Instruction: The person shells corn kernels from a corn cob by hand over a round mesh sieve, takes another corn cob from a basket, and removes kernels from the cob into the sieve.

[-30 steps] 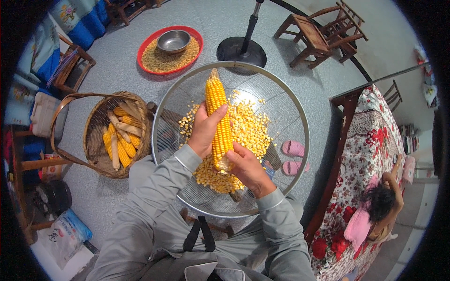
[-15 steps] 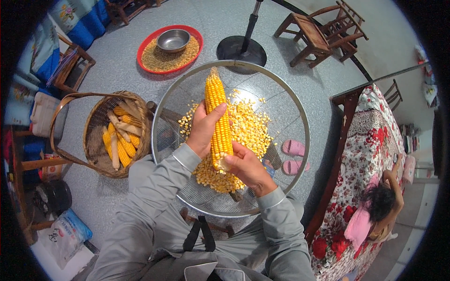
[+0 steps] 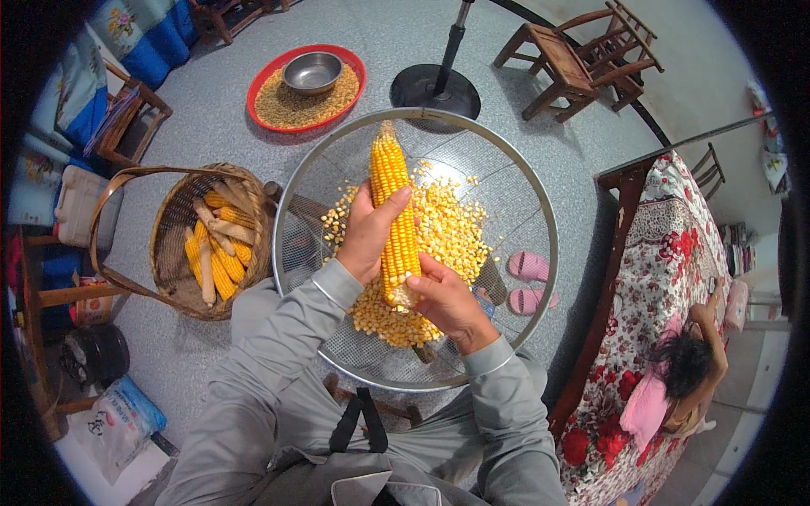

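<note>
My left hand [image 3: 371,228] is wrapped round the middle of a yellow corn cob [image 3: 390,173], its thumb lying across the kernels. The cob points away from me, tip at the far end. At the near end, my right hand [image 3: 447,295] grips it, thumb pressed on the kernels beside a pale stripped patch. Both hands are over a round wire-mesh sieve with a metal rim [image 3: 547,194]. A heap of loose corn kernels [image 3: 451,219] lies on the mesh beneath the cob.
Left of the sieve stands a wicker basket [image 3: 169,282] with corn cobs [image 3: 221,270] and stripped cores. Beyond are a red tray [image 3: 359,88] with a metal bowl [image 3: 312,74] and a black stand base [image 3: 434,94]. Pink slippers [image 3: 529,266] lie right; a person lies on a flowered bed [image 3: 666,228].
My right thumb has shifted slightly up the cob's near end, and a little more of the pale core shows there. My left hand has stayed in place.
</note>
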Available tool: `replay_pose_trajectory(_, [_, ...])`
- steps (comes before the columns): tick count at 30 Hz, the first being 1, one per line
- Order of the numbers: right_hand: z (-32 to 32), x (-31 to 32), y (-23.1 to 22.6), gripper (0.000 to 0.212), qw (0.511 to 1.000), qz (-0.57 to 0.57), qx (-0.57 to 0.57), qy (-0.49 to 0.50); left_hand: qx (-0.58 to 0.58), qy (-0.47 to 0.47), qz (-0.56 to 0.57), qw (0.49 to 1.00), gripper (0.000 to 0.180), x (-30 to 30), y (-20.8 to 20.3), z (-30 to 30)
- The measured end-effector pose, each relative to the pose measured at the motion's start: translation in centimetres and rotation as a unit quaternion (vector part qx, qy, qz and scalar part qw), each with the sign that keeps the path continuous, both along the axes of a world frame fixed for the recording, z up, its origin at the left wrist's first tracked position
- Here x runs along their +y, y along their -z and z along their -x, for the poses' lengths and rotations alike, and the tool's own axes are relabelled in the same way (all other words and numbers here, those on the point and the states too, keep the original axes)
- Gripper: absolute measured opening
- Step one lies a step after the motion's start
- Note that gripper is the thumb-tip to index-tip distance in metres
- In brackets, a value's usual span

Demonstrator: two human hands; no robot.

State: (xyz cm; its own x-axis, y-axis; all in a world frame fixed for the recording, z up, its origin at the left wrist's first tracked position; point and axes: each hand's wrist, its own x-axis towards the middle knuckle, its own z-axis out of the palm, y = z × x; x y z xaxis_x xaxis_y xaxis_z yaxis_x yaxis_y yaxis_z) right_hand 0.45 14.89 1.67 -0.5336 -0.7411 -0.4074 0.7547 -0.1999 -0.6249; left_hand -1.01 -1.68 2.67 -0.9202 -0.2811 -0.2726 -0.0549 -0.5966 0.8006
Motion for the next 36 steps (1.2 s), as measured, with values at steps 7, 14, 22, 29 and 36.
replay_pose_trajectory(7, [-0.1,0.0,0.2,0.052,1.0,0.017,-0.005,0.006,0.015,-0.007,0.005,1.0,0.033,0.2,0.2,0.2])
replay_pose_trajectory(14, [-0.1,-0.5,0.3,0.05,0.997,-0.06,0.039,0.004,0.01,-0.013,0.003,1.0,0.031,0.4,0.6,0.2])
replay_pose_trajectory(22, [-0.1,-0.4,0.9,0.053,0.999,-0.025,-0.014,0.027,0.047,0.003,0.073,0.996,0.032,1.2,1.1,0.1])
replay_pose_trajectory(29, [-0.9,-0.3,1.7,0.054,0.975,-0.139,0.17,-0.015,0.006,-0.011,0.063,0.998,0.03,0.8,1.8,0.3])
replay_pose_trajectory(36, [-2.2,-1.1,0.6,0.051,0.854,-0.26,0.45,0.024,-0.031,-0.008,-0.029,0.999,0.034,0.4,1.6,0.2])
